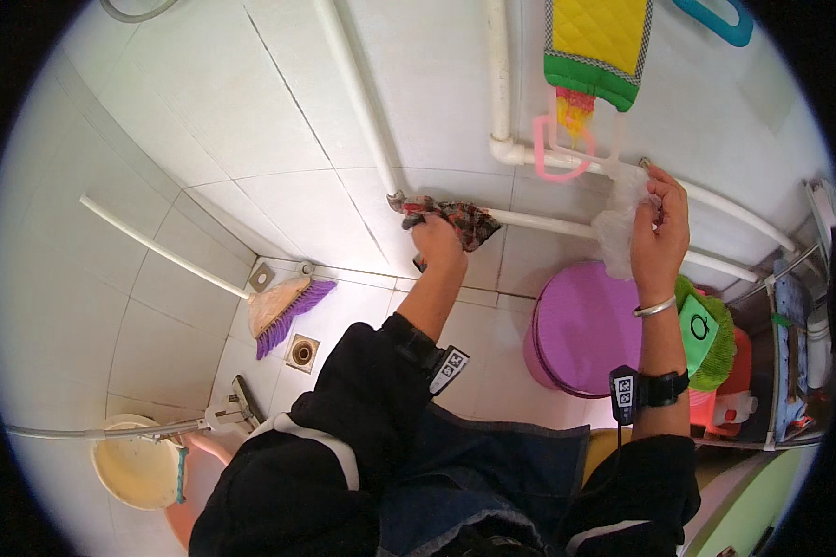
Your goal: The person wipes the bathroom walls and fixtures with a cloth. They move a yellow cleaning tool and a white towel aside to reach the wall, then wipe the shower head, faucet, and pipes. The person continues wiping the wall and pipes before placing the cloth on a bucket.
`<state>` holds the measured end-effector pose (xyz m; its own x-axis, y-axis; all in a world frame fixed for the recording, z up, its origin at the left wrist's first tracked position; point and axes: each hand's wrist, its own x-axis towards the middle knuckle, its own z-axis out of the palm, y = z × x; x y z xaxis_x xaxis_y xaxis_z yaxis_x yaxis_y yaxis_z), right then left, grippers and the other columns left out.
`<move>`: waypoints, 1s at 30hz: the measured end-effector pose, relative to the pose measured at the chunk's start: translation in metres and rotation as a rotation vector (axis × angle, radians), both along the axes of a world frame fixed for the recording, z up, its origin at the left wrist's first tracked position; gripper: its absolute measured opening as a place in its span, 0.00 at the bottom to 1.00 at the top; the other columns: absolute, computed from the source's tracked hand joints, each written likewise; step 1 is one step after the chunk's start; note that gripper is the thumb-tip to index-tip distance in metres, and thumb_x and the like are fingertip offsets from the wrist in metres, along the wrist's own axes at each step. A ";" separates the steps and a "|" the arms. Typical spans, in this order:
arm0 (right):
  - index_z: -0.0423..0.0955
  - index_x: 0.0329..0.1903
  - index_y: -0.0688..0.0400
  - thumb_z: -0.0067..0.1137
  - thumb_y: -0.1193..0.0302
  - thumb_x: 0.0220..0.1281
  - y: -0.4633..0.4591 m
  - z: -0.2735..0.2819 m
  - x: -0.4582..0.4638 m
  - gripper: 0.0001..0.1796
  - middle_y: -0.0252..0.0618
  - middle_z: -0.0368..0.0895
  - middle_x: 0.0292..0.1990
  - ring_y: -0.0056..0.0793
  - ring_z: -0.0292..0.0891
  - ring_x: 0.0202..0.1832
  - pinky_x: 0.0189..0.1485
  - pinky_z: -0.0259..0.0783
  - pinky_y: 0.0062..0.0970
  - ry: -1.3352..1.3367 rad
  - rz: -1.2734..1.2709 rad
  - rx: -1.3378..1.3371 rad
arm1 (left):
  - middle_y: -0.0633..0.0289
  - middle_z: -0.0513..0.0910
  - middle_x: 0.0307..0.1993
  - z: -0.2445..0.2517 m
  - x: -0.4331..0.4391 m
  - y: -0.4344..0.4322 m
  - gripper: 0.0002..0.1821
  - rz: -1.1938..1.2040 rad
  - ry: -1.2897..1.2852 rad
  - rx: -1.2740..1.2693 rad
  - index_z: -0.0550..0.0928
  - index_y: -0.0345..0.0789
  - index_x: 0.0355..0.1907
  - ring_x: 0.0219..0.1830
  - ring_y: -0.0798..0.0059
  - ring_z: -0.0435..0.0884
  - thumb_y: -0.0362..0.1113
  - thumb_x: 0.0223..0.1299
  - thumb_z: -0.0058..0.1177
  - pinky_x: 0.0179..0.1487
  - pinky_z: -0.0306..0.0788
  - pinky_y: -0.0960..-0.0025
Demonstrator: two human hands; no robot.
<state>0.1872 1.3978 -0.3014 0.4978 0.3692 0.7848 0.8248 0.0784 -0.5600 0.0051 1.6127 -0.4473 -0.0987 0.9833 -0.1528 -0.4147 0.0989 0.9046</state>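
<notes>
My left hand (437, 240) grips a dark plaid cloth (470, 219) with red in it. The cloth lies against the lower white pipe (543, 223), close to its corner with the upright pipe (355, 90). At the right, my right hand (660, 233) pinches a crumpled translucent plastic bag (616, 223) between thumb and fingers. That bag hangs in front of the wall pipes, below a pale plastic hook. Beside the hook are a pink handle (540, 150) and a yellow quilted cloth (595, 38) with a green edge.
A purple-lidded bucket (585, 331) stands on the tiles below my right hand. Against the left wall leans a broom (279, 310) with purple bristles, near a floor drain (302, 354). Basins (139, 463) sit lower left. A rack (773, 362) and a green cloth (714, 348) are at right.
</notes>
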 end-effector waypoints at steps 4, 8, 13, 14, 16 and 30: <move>0.73 0.46 0.61 0.49 0.84 0.61 0.001 0.000 -0.003 0.12 0.42 0.79 0.57 0.30 0.77 0.48 0.44 0.72 0.23 -0.026 -0.012 0.012 | 0.50 0.83 0.36 -0.007 0.041 -0.021 0.17 -0.113 0.478 -0.005 0.79 0.23 0.36 0.36 0.60 0.81 0.37 0.71 0.43 0.39 0.74 0.59; 0.73 0.47 0.62 0.48 0.85 0.60 0.005 0.000 -0.006 0.13 0.45 0.78 0.57 0.35 0.77 0.53 0.49 0.73 0.25 -0.007 0.017 -0.002 | 0.36 0.83 0.38 -0.012 0.071 -0.052 0.19 -0.161 0.300 0.048 0.79 0.20 0.37 0.42 0.42 0.82 0.38 0.69 0.46 0.46 0.73 0.52; 0.74 0.47 0.62 0.48 0.85 0.60 0.009 0.000 -0.012 0.13 0.44 0.78 0.58 0.34 0.77 0.52 0.49 0.73 0.25 -0.032 0.060 -0.005 | 0.46 0.83 0.38 -0.005 0.040 -0.026 0.16 -0.046 -0.018 0.042 0.79 0.22 0.40 0.39 0.54 0.81 0.36 0.69 0.45 0.45 0.73 0.57; 0.74 0.47 0.62 0.49 0.85 0.60 0.009 0.000 -0.014 0.13 0.45 0.77 0.58 0.34 0.77 0.52 0.48 0.73 0.25 -0.034 0.068 -0.013 | 0.47 0.83 0.37 -0.004 0.026 -0.015 0.15 0.004 -0.017 0.024 0.79 0.23 0.39 0.38 0.57 0.80 0.36 0.70 0.45 0.44 0.73 0.58; 0.74 0.47 0.63 0.49 0.85 0.60 0.010 0.000 -0.018 0.13 0.45 0.77 0.58 0.34 0.76 0.52 0.49 0.73 0.26 -0.019 0.063 -0.044 | 0.49 0.83 0.36 -0.004 0.005 -0.002 0.15 0.045 -0.034 0.029 0.79 0.24 0.37 0.36 0.61 0.79 0.36 0.70 0.44 0.42 0.72 0.60; 0.72 0.45 0.63 0.50 0.83 0.60 0.027 -0.028 -0.066 0.11 0.44 0.74 0.42 0.36 0.74 0.40 0.45 0.71 0.28 -0.061 0.259 -0.302 | 0.55 0.83 0.33 -0.003 -0.044 -0.023 0.18 -0.793 0.584 0.035 0.81 0.27 0.45 0.31 0.63 0.83 0.36 0.56 0.63 0.38 0.79 0.62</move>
